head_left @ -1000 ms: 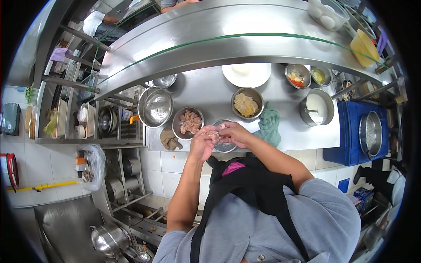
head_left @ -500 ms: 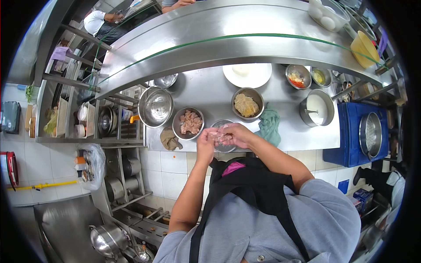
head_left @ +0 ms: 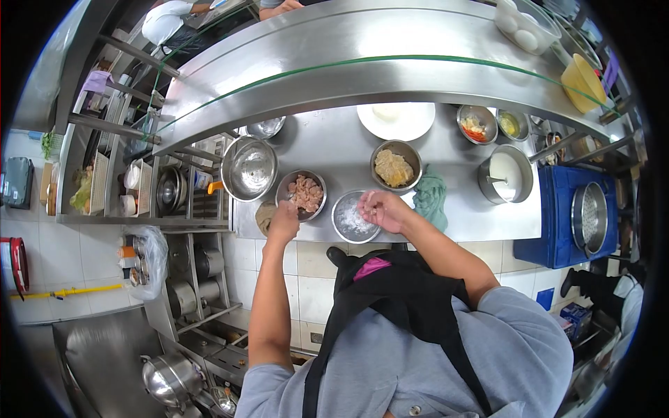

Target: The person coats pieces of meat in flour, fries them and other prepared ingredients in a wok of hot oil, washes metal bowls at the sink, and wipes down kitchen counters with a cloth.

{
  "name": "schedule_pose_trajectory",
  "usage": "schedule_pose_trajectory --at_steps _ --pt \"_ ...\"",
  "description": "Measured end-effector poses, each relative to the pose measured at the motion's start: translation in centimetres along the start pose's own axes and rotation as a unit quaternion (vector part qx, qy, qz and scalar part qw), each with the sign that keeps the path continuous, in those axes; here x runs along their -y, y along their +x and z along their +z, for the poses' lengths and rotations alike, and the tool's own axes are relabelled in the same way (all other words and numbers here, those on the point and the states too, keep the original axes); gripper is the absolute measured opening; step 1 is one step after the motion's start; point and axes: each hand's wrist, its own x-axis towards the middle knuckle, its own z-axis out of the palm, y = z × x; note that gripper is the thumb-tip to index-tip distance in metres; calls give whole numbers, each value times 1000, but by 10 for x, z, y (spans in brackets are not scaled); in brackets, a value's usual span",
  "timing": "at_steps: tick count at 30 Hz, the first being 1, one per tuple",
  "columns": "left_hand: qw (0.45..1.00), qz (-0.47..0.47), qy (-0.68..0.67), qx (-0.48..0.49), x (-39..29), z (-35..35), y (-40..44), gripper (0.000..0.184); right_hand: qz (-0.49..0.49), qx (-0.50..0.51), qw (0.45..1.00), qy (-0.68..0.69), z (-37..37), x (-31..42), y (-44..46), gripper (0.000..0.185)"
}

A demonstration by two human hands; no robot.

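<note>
"Left hand point(head_left: 284, 223) first: where is it?"

"At the near left rim of the meat bowl point(head_left: 321, 188). I can't make out whether its fingers are together or apart."

"And the right hand point(head_left: 383, 210)?"

"Over the right side of the powder bowl point(head_left: 340, 211), fingers curled in; whether they grip anything is unclear."

"Where are the pink meat pieces point(head_left: 305, 192)?"

"In their bowl on the surface point(head_left: 334, 150), left of the powder bowl. Farther right lies a green cloth point(head_left: 430, 202)."
</note>
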Motion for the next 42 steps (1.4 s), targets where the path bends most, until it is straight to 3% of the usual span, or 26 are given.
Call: schedule_pose_trajectory --at_steps 2,3,5,9,12,14,15,16,17,19,21,22,24,26,28,29,30,31,33,34,36,38,40,41,42 --pt "978 75 192 13 -18 -4 -6 19 5 4 1000 19 6 4 0 18" --pt "978 75 192 12 -18 -5 -5 19 7 7 999 39 8 7 0 18" --pt "926 198 317 46 -18 -9 -3 20 10 23 998 58 10 9 2 18" --pt "905 219 363 36 -18 -9 -8 21 18 65 992 110 12 14 -3 17" --pt "924 229 304 -30 -52 2 -26 25 35 136 973 185 10 16 -2 18" --pt "966 251 44 46 -72 27 -40 28 50 172 960 216 13 14 -2 20" --pt "981 136 -102 98 -83 45 -50 24 64 210 944 244 15 14 0 21" --pt "958 18 -245 146 -92 62 -60 21 66 212 945 242 15 12 5 21" --pt "958 18 -246 144 -95 75 -65 21 55 216 949 225 14 8 11 25" --pt "850 -74 -488 183 -96 92 -71 17 43 218 953 207 15 6 13 29" --pt "842 -79 -511 152 -93 95 -69 16 -1 130 988 78 19 9 10 37" --pt "834 -86 -533 119 -91 96 -68 16 -1 130 988 77 22 11 7 37" --pt "849 -69 -514 102 -88 90 -65 19 -42 33 998 -26 29 13 0 43" --pt "864 -52 -494 88 -90 87 -65 23 -47 32 998 -30 28 11 1 46" --pt "952 105 -286 -5 -109 81 -74 32 -53 30 998 -31 23 5 6 48" --pt "953 105 -285 -4 -120 78 -80 32 -41 38 998 -40 19 0 11 48" --pt "965 219 -138 -36 -138 73 -87 36 -29 46 997 -48 19 -2 12 49" --pt "943 326 13 -67 -148 71 -90 41 -30 46 997 -48 17 -2 12 49" --pt "937 343 36 -48 -136 76 -83 40 -8 80 974 -212 15 -2 9 58" --pt "931 359 58 -29 -130 78 -80 39 -9 80 974 -213 15 0 7 58" --pt "948 318 20 4 -124 80 -75 34 21 36 964 -264 17 5 1 73" --pt "961 274 -16 38 -121 77 -72 29 30 38 975 -218 23 12 -8 78" --pt "985 107 -110 72 -114 74 -69 24 40 43 983 -173 29 17 -16 83" --pt "985 107 -110 72 -106 76 -64 24 33 58 986 -152 31 19 -19 81" --pt "966 109 -223 67 -101 77 -59 24 27 73 988 -130 31 19 -21 80"
